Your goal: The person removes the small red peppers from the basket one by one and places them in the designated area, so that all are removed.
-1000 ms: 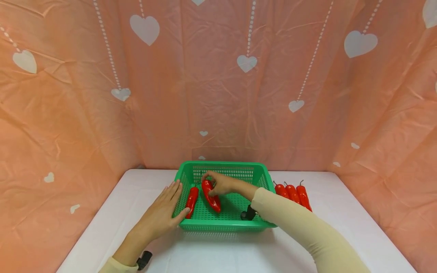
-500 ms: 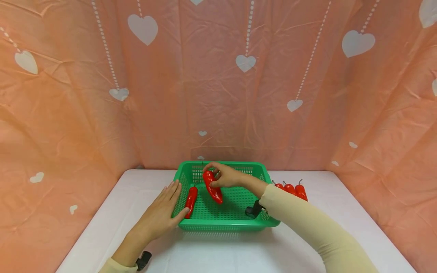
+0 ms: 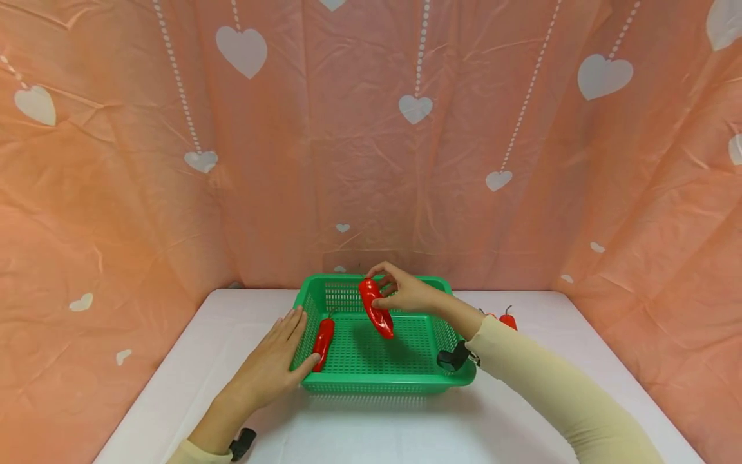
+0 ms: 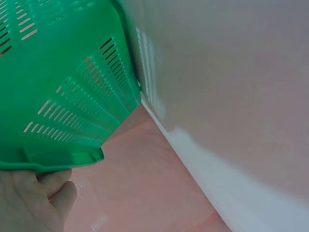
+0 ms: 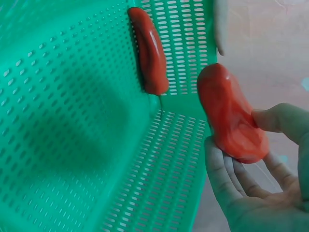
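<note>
My right hand [image 3: 408,293] pinches a glossy red chili pepper [image 3: 375,308] between thumb and fingers, above the green basket [image 3: 388,379]. The pepper is tilted, its stem end up and its tip pointing down toward the basket floor. In the right wrist view the held pepper [image 5: 231,116] is apart from the basket's bottom. A second red pepper [image 3: 323,345] lies inside along the basket's left wall. My left hand [image 3: 272,361] rests on the left rim with straight fingers, the thumb near the front left corner. In the left wrist view, fingers [image 4: 55,186] touch the rim.
Just right of the basket, more red peppers [image 3: 507,320] lie on the white table [image 3: 371,428], partly hidden behind the right sleeve [image 3: 539,380]. An orange-pink curtain [image 3: 371,193] with white hearts surrounds the table at the back and sides.
My right hand has raised the pepper from low in the basket and shifted it to the right. The right forearm now covers more of the peppers outside. My left hand has stayed in place.
</note>
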Demonstrator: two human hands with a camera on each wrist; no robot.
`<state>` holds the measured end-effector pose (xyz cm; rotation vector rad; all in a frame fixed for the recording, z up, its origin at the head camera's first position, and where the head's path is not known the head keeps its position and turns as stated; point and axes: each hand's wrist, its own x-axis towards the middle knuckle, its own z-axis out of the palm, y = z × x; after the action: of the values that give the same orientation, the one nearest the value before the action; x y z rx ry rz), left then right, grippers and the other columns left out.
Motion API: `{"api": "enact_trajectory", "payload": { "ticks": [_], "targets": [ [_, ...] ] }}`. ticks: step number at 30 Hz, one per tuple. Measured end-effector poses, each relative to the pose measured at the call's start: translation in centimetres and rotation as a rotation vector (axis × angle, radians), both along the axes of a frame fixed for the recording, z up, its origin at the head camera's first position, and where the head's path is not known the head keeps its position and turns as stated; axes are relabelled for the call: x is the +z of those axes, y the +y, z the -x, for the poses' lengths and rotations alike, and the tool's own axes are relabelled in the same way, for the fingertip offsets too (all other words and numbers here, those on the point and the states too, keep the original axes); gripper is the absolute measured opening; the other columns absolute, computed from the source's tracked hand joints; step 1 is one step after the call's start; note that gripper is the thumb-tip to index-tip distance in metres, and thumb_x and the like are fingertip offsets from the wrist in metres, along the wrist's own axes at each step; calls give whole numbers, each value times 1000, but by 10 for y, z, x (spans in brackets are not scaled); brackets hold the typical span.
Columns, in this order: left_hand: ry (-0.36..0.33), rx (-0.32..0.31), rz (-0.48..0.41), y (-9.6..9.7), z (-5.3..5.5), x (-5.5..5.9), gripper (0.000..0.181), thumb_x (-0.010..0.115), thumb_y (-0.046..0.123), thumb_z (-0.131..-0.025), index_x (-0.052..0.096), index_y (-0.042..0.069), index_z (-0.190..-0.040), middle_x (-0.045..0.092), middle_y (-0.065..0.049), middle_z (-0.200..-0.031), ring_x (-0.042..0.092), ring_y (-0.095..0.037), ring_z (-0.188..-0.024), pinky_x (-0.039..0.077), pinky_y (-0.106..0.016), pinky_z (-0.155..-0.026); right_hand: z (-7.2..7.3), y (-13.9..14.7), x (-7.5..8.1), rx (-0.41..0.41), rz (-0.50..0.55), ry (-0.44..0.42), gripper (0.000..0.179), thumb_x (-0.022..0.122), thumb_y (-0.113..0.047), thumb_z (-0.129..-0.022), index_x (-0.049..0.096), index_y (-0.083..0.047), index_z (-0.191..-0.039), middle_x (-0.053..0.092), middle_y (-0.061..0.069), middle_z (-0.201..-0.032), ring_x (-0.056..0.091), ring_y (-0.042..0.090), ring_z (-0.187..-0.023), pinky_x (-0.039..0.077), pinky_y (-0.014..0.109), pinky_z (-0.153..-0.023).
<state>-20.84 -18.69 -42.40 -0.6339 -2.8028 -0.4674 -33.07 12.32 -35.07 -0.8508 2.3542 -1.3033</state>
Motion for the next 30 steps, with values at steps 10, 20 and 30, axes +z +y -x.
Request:
{"api": "enact_trajectory", "payload": {
  "ticks": [10, 20, 30],
  "targets": [
    [-5, -3, -2, 0, 0, 0, 85, 56, 53, -108, 34, -8, -163, 29, -22, -174, 24, -40, -163, 22, -56, -132, -3, 27, 13, -44, 45, 61, 55, 76, -10, -101, 49, -7, -149, 61, 21, -139, 63, 36, -119, 62, 46, -94],
    [-8, -2, -10, 0, -2, 1, 83, 59, 49, -108, 35, -8, -163, 29, -23, -174, 23, -40, -163, 21, -56, -132, -8, 62, 18, -112, 99, 62, 55, 74, -9, -101, 49, -7, -151, 60, 23, -142, 63, 38, -122, 61, 43, -95],
    [2, -5, 0, 1, -2, 1, 83, 60, 48, -108, 35, -9, -163, 30, -24, -173, 23, -40, -163, 22, -56, -132, -11, 99, 18, -166, 152, 57, 58, 73, -7, -102, 47, -4, -153, 59, 25, -141, 59, 39, -128, 59, 34, -98]
  ]
}}
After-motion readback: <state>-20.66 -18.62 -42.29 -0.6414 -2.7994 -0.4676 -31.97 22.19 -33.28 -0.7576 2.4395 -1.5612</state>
